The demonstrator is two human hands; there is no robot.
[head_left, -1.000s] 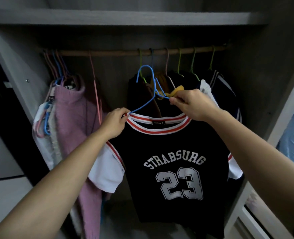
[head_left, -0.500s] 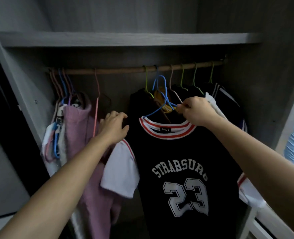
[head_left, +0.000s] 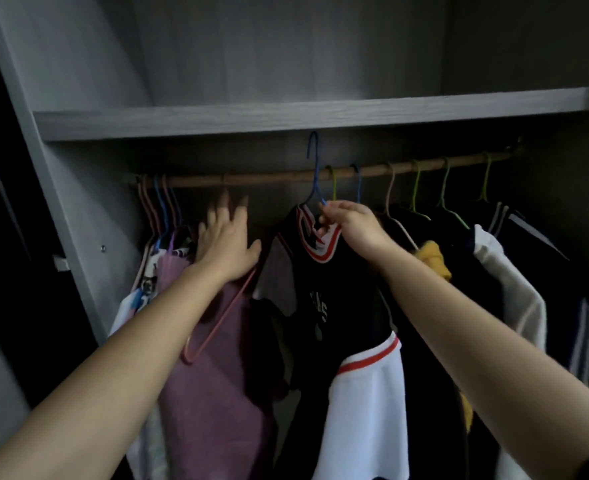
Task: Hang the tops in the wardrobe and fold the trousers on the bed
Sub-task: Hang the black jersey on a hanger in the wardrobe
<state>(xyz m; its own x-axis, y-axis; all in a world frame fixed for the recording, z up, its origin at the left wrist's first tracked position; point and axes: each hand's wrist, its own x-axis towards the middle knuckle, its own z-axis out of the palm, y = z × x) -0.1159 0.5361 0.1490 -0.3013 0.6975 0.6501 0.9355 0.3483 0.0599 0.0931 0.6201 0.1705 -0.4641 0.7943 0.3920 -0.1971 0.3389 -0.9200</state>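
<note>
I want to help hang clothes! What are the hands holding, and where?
Right hand pinches the blue hanger at its neck, jersey on it. Left hand is open, holding nothing.

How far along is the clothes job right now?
Done: several tops already hang from the wooden rail, such as the purple top. In hand: the right hand lifts the black jersey by its blue hanger, whose hook is above the rail, not yet on it; the left hand pushes clothes aside, open. Left: hooking it on. No trousers or bed are in view.
</note>
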